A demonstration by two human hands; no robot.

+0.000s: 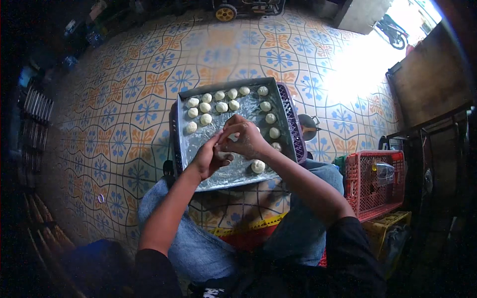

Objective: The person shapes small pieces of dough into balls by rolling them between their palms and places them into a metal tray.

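Observation:
Over a rectangular metal tray dusted with flour, my two hands meet. My left hand is cupped, palm turned inward, with a pale piece of dough partly showing at it. Bent over from the right, my right hand brings its fingertips against the left fingers; what lies between them is largely hidden. Round dough balls stand in rows at the tray's far left. More dough balls line its right side, and a larger one sits near the front right, below my right wrist.
Beneath the tray is a purple plastic crate. A metal pan rests on the patterned tile floor to the right. Closer in, a red plastic crate stands over a yellow one. A wheeled machine is at the far end.

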